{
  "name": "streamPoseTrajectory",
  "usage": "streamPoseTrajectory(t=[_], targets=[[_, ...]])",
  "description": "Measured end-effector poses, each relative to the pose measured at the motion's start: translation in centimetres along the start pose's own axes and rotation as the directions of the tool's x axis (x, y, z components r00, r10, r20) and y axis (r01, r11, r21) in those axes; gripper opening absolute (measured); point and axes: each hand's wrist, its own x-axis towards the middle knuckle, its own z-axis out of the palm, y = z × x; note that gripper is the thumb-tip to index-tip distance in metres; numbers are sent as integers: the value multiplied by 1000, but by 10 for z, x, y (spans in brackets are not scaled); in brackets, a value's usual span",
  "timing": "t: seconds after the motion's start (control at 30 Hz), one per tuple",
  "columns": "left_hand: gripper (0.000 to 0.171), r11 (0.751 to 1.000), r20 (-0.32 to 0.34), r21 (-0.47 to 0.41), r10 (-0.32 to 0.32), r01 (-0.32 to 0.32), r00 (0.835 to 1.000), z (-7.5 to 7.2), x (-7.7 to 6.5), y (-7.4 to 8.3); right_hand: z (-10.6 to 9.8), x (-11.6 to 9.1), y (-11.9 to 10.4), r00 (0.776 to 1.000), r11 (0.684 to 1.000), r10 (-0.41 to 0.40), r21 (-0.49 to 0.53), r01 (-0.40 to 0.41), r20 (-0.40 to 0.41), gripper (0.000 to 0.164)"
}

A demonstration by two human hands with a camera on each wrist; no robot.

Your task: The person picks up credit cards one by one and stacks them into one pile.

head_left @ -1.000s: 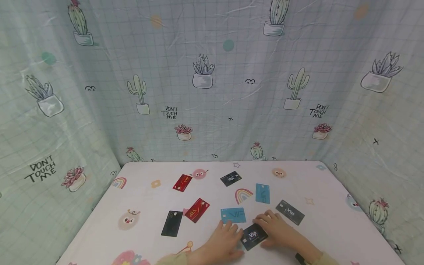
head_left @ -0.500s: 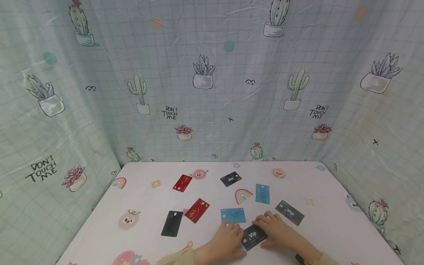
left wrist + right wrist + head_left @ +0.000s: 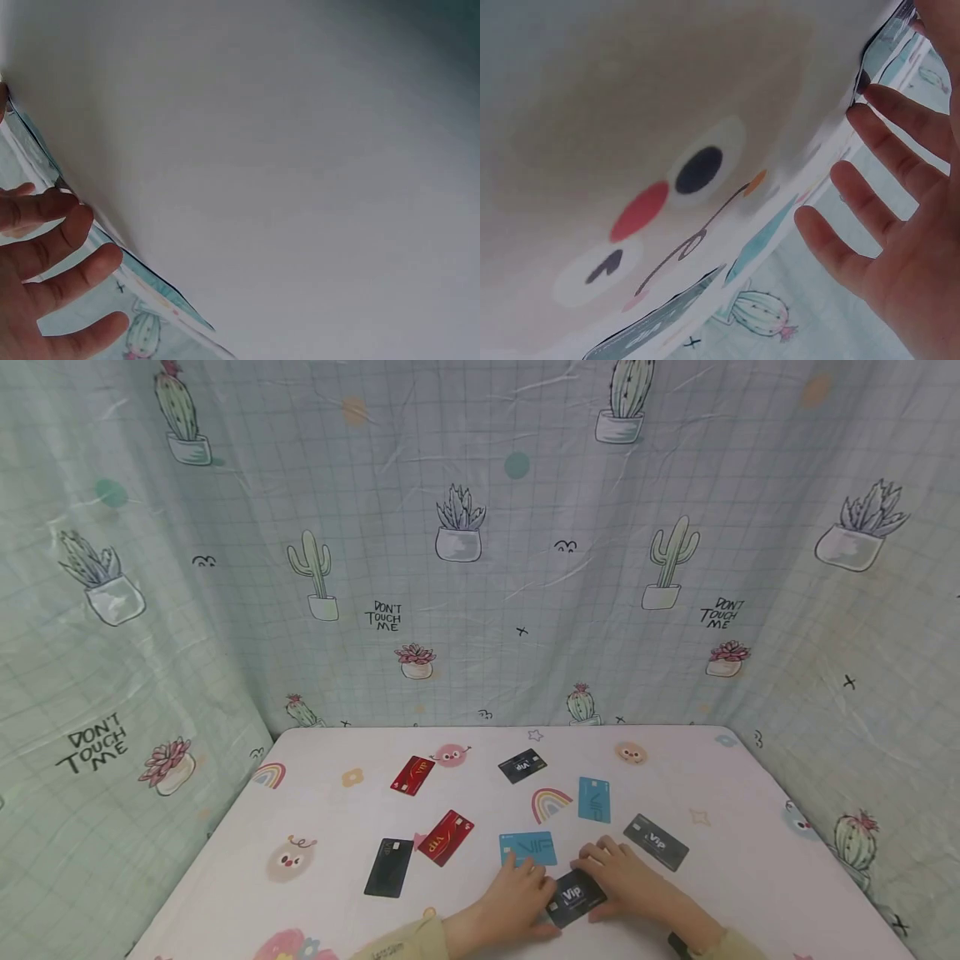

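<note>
A black VIP card (image 3: 576, 898) lies tilted on the table between my two hands. My left hand (image 3: 513, 903) touches its left corner with the fingertips, the fingers fairly straight and spread in the left wrist view. On the other side, my right hand (image 3: 628, 882) has its fingertips at the card's upper right edge and its thumb near the lower right. In the right wrist view its fingers (image 3: 881, 142) are extended and apart. A blue VIP card (image 3: 528, 845) lies just beyond the left fingertips, and a grey VIP card (image 3: 657, 841) is right of the right hand.
Two red cards (image 3: 446, 837) and a black card (image 3: 388, 867) lie to the left. Farther back are another black VIP card (image 3: 522, 766) and an upright blue card (image 3: 595, 800). A dark card (image 3: 678, 946) shows partly under the right wrist. Patterned curtains (image 3: 480, 610) enclose the table.
My left hand has slid slightly to the right, its fingertips now overlapping the black VIP card's left corner. The right hand and the other cards have barely moved.
</note>
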Motion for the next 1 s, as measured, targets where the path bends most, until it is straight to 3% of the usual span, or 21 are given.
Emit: streamPoseTrajectory(t=[0.23, 0.63, 1.0], targets=[[52, 1000, 17, -19, 5, -5, 1000, 1, 2, -1, 3, 8, 6, 999, 1000, 1, 8, -2, 33, 78], [51, 998, 57, -58, -4, 7, 998, 2, 4, 0, 4, 11, 9, 999, 998, -12, 67, 10, 35, 72], [52, 999, 23, -45, 11, -10, 1000, 6, 5, 1, 2, 15, 9, 997, 996, -33, 81, 27, 67, 70]])
